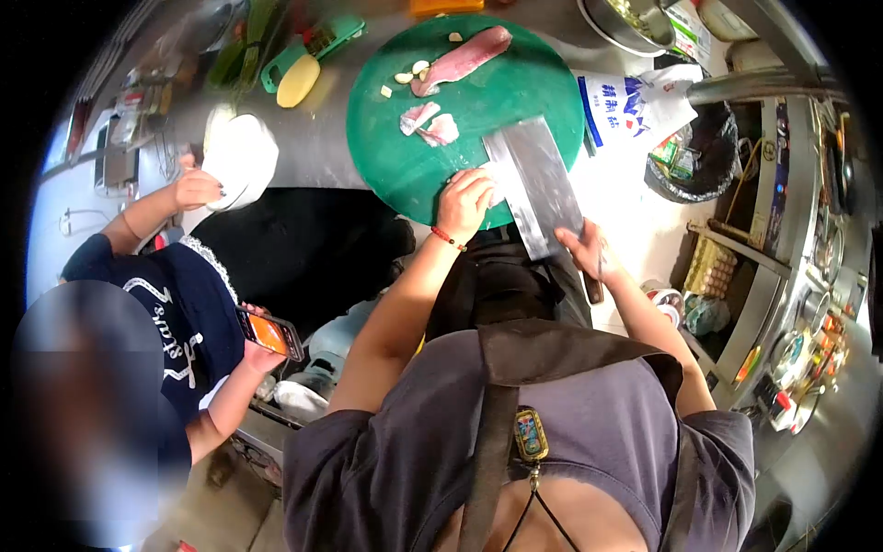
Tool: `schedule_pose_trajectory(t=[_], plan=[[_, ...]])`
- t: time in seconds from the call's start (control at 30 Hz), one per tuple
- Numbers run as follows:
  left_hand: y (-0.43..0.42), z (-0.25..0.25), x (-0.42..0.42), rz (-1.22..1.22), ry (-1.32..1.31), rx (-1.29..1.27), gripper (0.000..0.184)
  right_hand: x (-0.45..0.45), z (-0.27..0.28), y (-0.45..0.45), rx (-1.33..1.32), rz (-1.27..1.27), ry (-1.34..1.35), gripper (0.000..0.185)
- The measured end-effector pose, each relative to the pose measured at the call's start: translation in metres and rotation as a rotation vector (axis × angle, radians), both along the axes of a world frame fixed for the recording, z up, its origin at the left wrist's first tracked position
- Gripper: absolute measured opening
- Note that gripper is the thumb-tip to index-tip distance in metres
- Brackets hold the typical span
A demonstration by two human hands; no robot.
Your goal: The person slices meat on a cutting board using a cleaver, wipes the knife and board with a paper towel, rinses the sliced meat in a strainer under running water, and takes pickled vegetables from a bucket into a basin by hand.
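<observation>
A round green cutting board (368, 138) lies on the metal counter. My right hand (589, 253) grips the handle of a wide cleaver (543, 184), whose blade extends over the board's right front edge. Beside the blade, my left hand (464, 198) rests at the board's front edge with fingers bent together; something pale shows between its fingertips and the blade, too washed out to name. Farther back on the board lie a long piece of pink meat (469, 57), smaller meat pieces (440, 129) and several garlic-like pieces (405, 78).
Left of me, a person (175, 322) holds a phone (271, 333) and touches a white bowl (241, 158). A peeled potato (298, 81) and green peeler-like tool (336, 35) lie back left. A metal pot (630, 23), white-blue bag (635, 106) and lined bin (694, 152) stand right.
</observation>
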State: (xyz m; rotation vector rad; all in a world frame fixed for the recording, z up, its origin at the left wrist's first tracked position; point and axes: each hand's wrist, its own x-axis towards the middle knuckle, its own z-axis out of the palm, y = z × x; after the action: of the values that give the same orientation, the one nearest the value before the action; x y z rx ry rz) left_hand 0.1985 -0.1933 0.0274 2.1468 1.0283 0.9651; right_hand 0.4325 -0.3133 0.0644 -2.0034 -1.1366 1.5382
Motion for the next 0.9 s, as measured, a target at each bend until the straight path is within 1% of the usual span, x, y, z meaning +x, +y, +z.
schedule_pose_trajectory(t=[0.03, 0.07, 0.13, 0.17, 0.23, 0.27, 0.33, 0.37, 0.4, 0.47, 0.53, 0.57, 0.67, 0.73, 0.77, 0.83, 0.87, 0.9], plan=[[-0.001, -0.003, 0.001, 0.018, 0.004, 0.000, 0.007, 0.003, 0.009, -0.009, 0.015, 0.021, 0.022, 0.044], [-0.003, -0.005, 0.002, 0.026, -0.003, -0.032, 0.007, 0.006, 0.010, -0.016, 0.024, 0.088, -0.024, 0.044], [0.000, -0.002, 0.002, 0.030, -0.001, -0.070, 0.007, 0.000, 0.005, -0.015, 0.232, 0.065, 0.038, 0.043], [0.000, -0.001, 0.002, 0.037, 0.008, -0.100, 0.007, -0.002, 0.000, -0.010, 0.222, 0.064, 0.046, 0.043], [0.003, 0.004, 0.002, 0.056, 0.036, -0.136, 0.008, -0.008, -0.003, 0.024, 0.129, 0.169, -0.151, 0.042], [0.004, 0.004, 0.002, 0.064, 0.045, -0.137, 0.008, -0.008, -0.002, 0.037, 0.129, 0.176, -0.141, 0.042], [0.006, 0.006, 0.000, 0.053, 0.048, -0.149, 0.007, -0.017, 0.000, 0.055, 0.180, 0.123, -0.104, 0.041], [0.005, 0.006, 0.000, 0.057, 0.049, -0.163, 0.007, -0.015, -0.015, 0.046, 0.247, 0.095, -0.065, 0.041], [0.005, 0.005, 0.000, 0.058, 0.069, -0.123, 0.006, -0.012, -0.029, 0.030, 0.211, 0.103, -0.085, 0.041], [0.004, 0.002, 0.003, 0.033, 0.007, -0.108, 0.006, -0.008, -0.018, 0.003, 0.334, 0.067, 0.022, 0.041], [0.001, -0.005, 0.005, 0.046, -0.068, -0.142, 0.007, -0.015, 0.004, -0.014, 0.342, 0.060, -0.023, 0.042], [0.002, -0.008, 0.002, 0.039, -0.053, -0.143, 0.007, -0.020, 0.010, -0.019, 0.334, 0.040, -0.069, 0.042], [0.010, -0.006, -0.004, 0.021, -0.017, -0.111, 0.008, -0.035, -0.025, 0.004, 0.291, 0.003, -0.087, 0.043], [0.018, -0.004, -0.010, 0.002, -0.010, -0.124, 0.006, -0.045, -0.023, 0.038, 0.225, 0.072, -0.286, 0.044], [0.020, -0.008, -0.014, -0.019, 0.003, -0.113, 0.006, -0.047, -0.033, 0.042, 0.230, 0.037, -0.225, 0.045], [0.021, -0.013, -0.016, -0.046, 0.020, -0.104, 0.006, -0.051, -0.025, 0.017, 0.224, 0.027, -0.258, 0.043], [0.018, -0.014, -0.014, -0.044, -0.031, -0.074, 0.006, -0.053, -0.019, 0.003, 0.229, 0.025, -0.287, 0.042], [0.015, -0.017, -0.013, -0.035, -0.053, -0.070, 0.006, -0.054, -0.005, -0.014, 0.339, -0.025, -0.166, 0.040]])
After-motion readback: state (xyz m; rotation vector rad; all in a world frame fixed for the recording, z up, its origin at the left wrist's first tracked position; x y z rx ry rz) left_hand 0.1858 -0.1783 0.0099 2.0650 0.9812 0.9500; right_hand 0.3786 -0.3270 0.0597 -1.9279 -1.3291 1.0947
